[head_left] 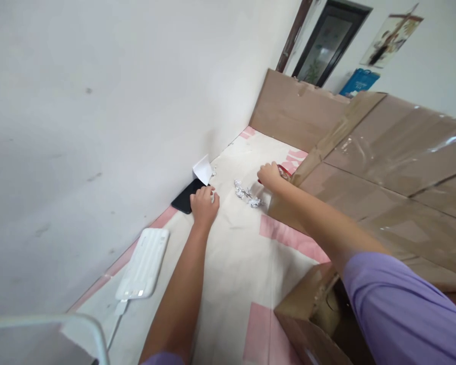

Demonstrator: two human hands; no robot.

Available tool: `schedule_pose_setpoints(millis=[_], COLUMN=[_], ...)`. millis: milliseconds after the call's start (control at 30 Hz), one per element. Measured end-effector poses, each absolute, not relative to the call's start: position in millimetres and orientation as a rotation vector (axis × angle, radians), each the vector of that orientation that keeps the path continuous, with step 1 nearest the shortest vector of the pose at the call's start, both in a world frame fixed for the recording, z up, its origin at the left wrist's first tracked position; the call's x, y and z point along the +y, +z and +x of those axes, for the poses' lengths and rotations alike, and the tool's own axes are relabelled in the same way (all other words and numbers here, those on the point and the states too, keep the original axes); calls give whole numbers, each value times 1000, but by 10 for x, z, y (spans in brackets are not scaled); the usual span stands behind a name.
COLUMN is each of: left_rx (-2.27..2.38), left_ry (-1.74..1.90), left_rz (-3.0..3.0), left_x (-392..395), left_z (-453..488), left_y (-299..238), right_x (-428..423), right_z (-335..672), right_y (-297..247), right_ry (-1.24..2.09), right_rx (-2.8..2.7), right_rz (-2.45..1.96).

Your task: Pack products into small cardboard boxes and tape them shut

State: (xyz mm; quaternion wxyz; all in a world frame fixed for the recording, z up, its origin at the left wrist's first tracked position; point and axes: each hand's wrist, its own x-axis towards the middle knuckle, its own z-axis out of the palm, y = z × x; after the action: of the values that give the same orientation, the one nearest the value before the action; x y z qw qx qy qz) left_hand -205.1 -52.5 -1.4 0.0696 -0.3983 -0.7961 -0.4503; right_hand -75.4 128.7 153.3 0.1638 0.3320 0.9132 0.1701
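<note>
Both arms (pixel 178 289) outstretched over the surface (pixel 228 284)
Left hand (pixel 204 203), fingers bent, near its left edge; right hand (pixel 269 175) curled.

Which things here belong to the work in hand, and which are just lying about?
Probably in use:
red-edged object, in the right hand
black phone-like slab, by the left hand
crumpled scraps, between the hands

Apparently just lying about:
white device
its cable
open cardboard box
</note>
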Motion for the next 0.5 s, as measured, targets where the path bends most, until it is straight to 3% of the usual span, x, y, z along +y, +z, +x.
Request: schedule_pose_setpoints(millis=[233,500], left_rx=[-2325,-1827], left_ry=[-1702,-2430], left_rz=[-1302,-1686], left_x=[-584,-354], left_z=[-2041,-1537], left_y=[45,612], right_x=[1025,381], right_z=[-629,119], right_y=[2183,2415], right_ry=[604,44], right_rx=[2969,3618], right_rz=[1258,1223])
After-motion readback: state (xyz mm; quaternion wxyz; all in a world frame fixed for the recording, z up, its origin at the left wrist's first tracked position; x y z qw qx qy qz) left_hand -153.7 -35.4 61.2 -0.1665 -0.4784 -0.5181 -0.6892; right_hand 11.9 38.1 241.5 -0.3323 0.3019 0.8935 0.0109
